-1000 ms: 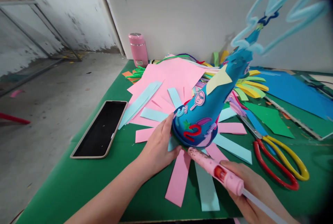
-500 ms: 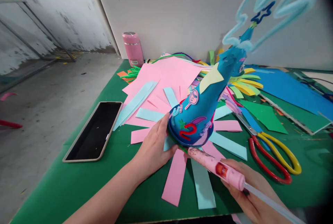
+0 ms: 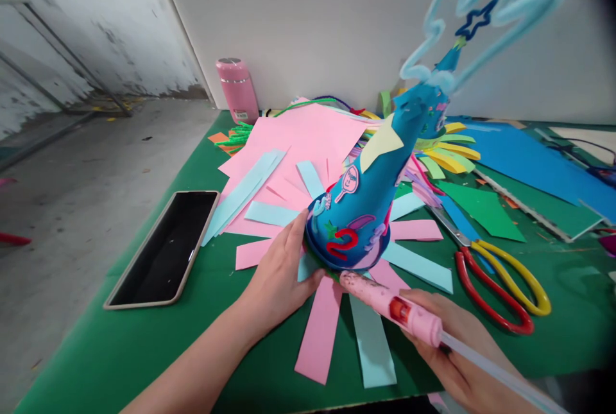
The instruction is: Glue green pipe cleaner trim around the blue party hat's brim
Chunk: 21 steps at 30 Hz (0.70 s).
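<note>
A blue paper cone hat [image 3: 373,186] leans over to the right on the table, decorated with a red number 2, a pale yellow piece, small stickers and a light blue fuzzy-wire shape at its tip. My left hand [image 3: 283,260] grips the left side of its rim, thumb near the bottom edge. In my right hand [image 3: 457,343] is a pink hot glue gun [image 3: 370,295], a clear glue stick trailing from its back. The nozzle end is at the front underside of the rim; the exact contact is hidden. Pink strips [image 3: 320,330] and light blue strips [image 3: 373,343] fan out from beneath the hat.
Scissors [image 3: 500,279] with red and yellow handles lie at right. A phone [image 3: 166,247] rests at left, a pink flask [image 3: 238,90] behind it. Pink sheets [image 3: 308,131], blue card [image 3: 534,163] and another decorated blue cone [image 3: 436,112] with yellow-green strips sit at the back.
The whole scene has shifted slightly left in the view. My hands, the hat and the glue gun keep nearly the same positions relative to each other.
</note>
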Motion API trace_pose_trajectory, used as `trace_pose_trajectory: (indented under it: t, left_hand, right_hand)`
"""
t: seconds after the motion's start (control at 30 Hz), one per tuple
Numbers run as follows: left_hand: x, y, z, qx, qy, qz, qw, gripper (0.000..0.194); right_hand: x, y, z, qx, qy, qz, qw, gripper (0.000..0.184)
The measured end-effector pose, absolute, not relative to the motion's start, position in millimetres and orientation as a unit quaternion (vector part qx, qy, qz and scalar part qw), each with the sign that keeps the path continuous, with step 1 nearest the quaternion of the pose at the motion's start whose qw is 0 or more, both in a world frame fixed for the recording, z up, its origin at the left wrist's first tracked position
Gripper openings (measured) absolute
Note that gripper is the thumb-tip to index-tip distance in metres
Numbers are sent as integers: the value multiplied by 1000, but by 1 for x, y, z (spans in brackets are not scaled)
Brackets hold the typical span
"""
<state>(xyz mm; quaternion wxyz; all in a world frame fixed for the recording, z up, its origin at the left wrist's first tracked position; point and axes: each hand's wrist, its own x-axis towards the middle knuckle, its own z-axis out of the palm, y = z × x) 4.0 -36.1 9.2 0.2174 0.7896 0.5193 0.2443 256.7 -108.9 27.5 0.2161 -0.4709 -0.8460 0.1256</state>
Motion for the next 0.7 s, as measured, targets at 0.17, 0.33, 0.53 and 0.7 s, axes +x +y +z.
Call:
trace_pose_trajectory:
  t: [0.17,0.33,0.53,0.7]
  left_hand:
    - [4,-36,8,789,518,247,219,84]
    - [3,-37,8,790,517,247,221,83]
    - [4,-35,11,791,516,242,221,82]
    - [4,-35,11,796,514,240,212,82]
  right_hand:
    - [249,-104,33,-458,-853,113,223,27]
    - [255,-108,29,-471,-847,120,215,24]
    - [265,-113,24,-471,-849,112,212,32]
    - [270,-116,23,-470,-853,99,206,35]
